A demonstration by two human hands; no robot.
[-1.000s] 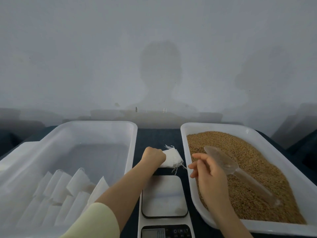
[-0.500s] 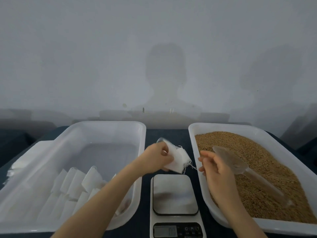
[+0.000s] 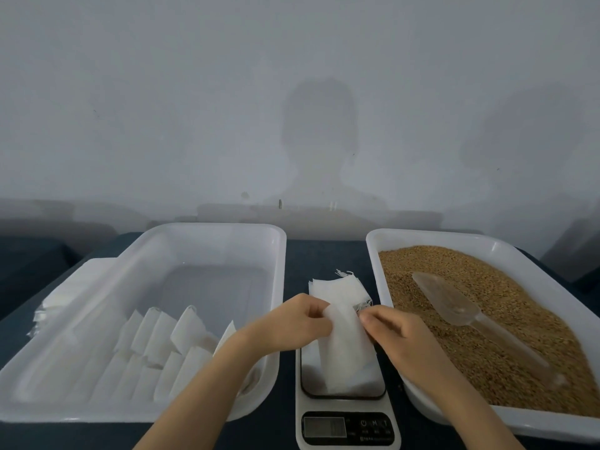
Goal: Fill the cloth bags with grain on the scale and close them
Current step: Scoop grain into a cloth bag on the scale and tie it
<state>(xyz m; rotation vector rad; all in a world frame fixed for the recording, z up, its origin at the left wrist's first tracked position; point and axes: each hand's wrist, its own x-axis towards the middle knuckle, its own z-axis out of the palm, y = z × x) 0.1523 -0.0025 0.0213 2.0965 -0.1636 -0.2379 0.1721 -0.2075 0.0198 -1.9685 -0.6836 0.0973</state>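
1. Tabletop (image 3: 324,254) first: it is dark blue and matt, and runs back to a plain pale wall (image 3: 194,92).
2. A soft shadow (image 3: 319,141) of a head and shoulders falls on that wall, centred above the table.
3. The scale (image 3: 344,428) sits at the near middle, between two white plastic trays. Its display faces the person, but the reading is too dim to make out.
4. The left tray (image 3: 227,229) holds a cluster of white packets (image 3: 162,345) leaning together in its near half. Its far half shows bare plastic.
5. Just outside that tray's left wall lies a flat stack (image 3: 65,293) of white cloth.
6. The right tray (image 3: 454,238) is full of brown grain (image 3: 503,352). A clear scoop (image 3: 454,308) lies on the grain, bowl towards the wall and handle towards the near right corner, with no hand on it.
7. The left hand (image 3: 292,324) pinches the bag (image 3: 344,355) at its upper left edge, fingers curled on the cloth.
8. The right hand (image 3: 399,336) pinches the upper right edge, close to the frayed threads.
9. The bag hangs flat between the hands over the scale's plate. Its lower end reaches the plate, though I cannot tell whether it bears on it.
10. Spare bags (image 3: 334,287) lie in a small pile on the tabletop, just behind the scale and between the trays.
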